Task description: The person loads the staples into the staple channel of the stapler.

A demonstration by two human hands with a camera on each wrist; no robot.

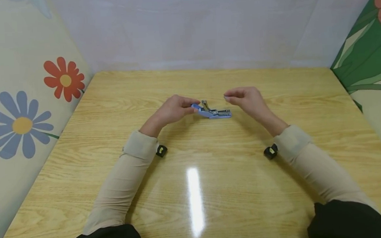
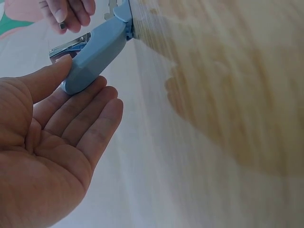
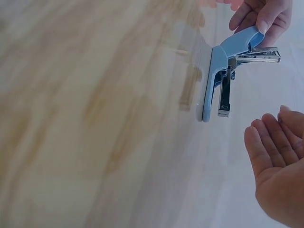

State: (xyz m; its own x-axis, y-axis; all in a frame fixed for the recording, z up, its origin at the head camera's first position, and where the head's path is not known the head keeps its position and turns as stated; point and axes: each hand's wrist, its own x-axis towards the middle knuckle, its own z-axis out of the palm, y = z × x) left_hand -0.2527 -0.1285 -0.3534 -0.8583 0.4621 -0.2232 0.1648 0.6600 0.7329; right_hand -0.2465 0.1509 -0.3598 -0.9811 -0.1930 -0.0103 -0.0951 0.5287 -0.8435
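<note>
A light blue stapler [image 1: 205, 113] stands opened out over the table, its base on the wood and its top cover swung back to the left. Its metal magazine and inner metal arm [image 3: 259, 55] show bare. My left hand [image 1: 173, 108] pinches the end of the cover between thumb and fingers, the other fingers fairly straight below it. To the right of the stapler, apart from it, my right hand [image 1: 247, 98] is raised with thumb and forefinger together. They pinch a tiny dark metallic piece [image 2: 62, 25], likely a short strip of staples.
The wooden table [image 1: 234, 189] stretches around both hands, with a bright light reflection near its front. A white curtain [image 1: 204, 30] hangs behind it. Flower-painted panels [image 1: 18, 82] stand at the sides. A small black camera [image 1: 271, 151] sits at each wrist.
</note>
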